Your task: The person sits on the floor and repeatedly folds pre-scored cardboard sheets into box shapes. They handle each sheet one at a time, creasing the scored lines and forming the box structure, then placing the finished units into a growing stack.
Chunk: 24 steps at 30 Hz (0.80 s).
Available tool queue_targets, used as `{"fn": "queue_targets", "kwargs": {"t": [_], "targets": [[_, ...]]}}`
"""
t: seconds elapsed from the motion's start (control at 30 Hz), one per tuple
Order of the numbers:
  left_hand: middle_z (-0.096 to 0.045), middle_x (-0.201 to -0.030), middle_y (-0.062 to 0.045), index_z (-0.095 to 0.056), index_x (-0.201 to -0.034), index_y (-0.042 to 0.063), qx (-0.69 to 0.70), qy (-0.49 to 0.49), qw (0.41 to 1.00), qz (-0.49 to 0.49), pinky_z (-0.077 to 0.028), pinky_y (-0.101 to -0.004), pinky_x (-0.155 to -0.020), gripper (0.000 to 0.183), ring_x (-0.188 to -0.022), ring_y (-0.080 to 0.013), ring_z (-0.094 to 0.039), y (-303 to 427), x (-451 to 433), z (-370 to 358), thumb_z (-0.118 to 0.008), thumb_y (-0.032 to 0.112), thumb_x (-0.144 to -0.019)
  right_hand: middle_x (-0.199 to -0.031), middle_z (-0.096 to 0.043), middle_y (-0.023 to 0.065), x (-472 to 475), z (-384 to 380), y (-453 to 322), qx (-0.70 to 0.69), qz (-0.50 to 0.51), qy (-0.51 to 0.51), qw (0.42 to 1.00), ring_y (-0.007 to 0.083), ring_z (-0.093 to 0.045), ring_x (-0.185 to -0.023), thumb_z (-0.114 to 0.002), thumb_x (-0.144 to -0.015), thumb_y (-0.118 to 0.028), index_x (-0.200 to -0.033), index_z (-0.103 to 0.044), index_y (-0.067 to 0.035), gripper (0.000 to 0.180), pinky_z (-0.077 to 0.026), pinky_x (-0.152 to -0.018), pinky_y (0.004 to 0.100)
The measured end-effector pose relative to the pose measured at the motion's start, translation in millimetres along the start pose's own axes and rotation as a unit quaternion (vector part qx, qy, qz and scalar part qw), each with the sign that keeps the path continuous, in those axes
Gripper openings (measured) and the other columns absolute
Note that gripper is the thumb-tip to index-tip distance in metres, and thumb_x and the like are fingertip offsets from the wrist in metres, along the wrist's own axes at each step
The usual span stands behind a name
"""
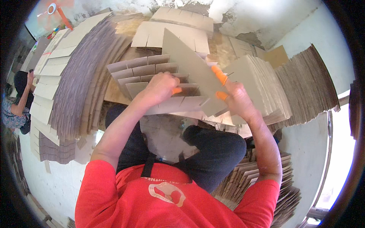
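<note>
My right hand (235, 94), with orange finger covers on a finger and the thumb, grips a long plain cardboard strip (185, 62) that slants up to the left. My left hand (164, 87), an orange cover showing on one digit, is at a partly assembled grid of slotted cardboard dividers (148, 68); its fingertips are partly hidden, so I cannot tell whether they grip a piece. Several divider strips stand in rows, crossed by other pieces. The lower end of the long strip lies by the grid's right side.
Large rows of stacked cardboard (85, 65) stand at left, and more stacks (256, 85) at right. Slotted sheets (171, 34) lie behind the grid. Nested cardboard pieces (245, 179) are low on the right. Another person (17, 105) sits at the far left.
</note>
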<state>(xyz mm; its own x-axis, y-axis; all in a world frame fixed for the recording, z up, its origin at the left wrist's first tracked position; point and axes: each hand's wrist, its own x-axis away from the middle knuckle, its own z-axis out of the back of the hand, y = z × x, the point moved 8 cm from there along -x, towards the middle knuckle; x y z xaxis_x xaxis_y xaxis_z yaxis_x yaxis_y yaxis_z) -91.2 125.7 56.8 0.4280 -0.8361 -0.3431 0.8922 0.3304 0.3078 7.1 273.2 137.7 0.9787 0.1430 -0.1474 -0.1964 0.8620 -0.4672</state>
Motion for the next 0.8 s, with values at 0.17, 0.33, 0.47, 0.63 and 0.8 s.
{"fn": "queue_targets", "kwargs": {"t": [0.17,0.33,0.47,0.63,0.8], "targets": [[-0.062,-0.069,-0.02,-0.063,-0.072,0.003,0.023,-0.011,0.999,0.047,-0.05,-0.0478,-0.062,0.014,-0.07,-0.0386,-0.063,-5,8,-12,-0.067,0.015,-0.079,-0.106,-0.061,0.0258,-8,-1,-4,-0.035,0.038,-0.011,0.999,0.0423,-0.057,-0.097,-0.064,-0.075,0.005,-0.146,-0.031,-0.011,0.08,-0.046,-0.085,0.0436],[-0.061,-0.069,-0.021,-0.063,-0.074,0.002,0.01,-0.027,0.997,0.073,-0.049,-0.0485,-0.063,0.015,-0.071,-0.0392,-0.062,-9,6,-14,-0.068,0.016,-0.078,-0.105,-0.061,0.0257,-12,-2,-15,-0.021,-0.001,-0.035,0.999,0.0399,-0.059,-0.098,-0.06,-0.076,0.006,-0.145,-0.031,-0.007,0.076,-0.047,-0.085,0.0418],[-0.061,-0.068,-0.021,-0.063,-0.074,0.002,0.005,-0.022,0.998,0.065,-0.049,-0.0491,-0.063,0.016,-0.071,-0.0399,-0.062,-9,3,-11,-0.069,0.016,-0.077,-0.106,-0.06,0.0276,-19,2,-15,-0.059,-0.017,-0.081,0.995,0.0416,-0.059,-0.1,-0.057,-0.075,0.008,-0.145,-0.027,-0.003,0.078,-0.047,-0.085,0.0437],[-0.061,-0.069,-0.021,-0.062,-0.073,0.002,0.011,-0.013,0.997,0.07,-0.049,-0.0495,-0.063,0.018,-0.071,-0.0405,-0.062,-12,4,-14,-0.069,0.018,-0.078,-0.102,-0.061,0.0275,-18,-1,-24,-0.022,-0.032,-0.083,0.996,0.0412,-0.06,-0.097,-0.057,-0.073,0.01,-0.146,-0.025,-0.004,0.081,-0.048,-0.084,0.0438],[-0.061,-0.069,-0.02,-0.061,-0.072,0.002,-0.001,-0.033,0.997,0.074,-0.049,-0.0491,-0.063,0.019,-0.071,-0.0405,-0.062,-13,3,-18,-0.069,0.018,-0.078,-0.098,-0.062,0.0267,-12,-5,-16,-0.042,-0.059,-0.079,0.994,0.0418,-0.06,-0.095,-0.059,-0.071,0.011,-0.146,-0.027,-0.005,0.083,-0.048,-0.083,0.044]]}}
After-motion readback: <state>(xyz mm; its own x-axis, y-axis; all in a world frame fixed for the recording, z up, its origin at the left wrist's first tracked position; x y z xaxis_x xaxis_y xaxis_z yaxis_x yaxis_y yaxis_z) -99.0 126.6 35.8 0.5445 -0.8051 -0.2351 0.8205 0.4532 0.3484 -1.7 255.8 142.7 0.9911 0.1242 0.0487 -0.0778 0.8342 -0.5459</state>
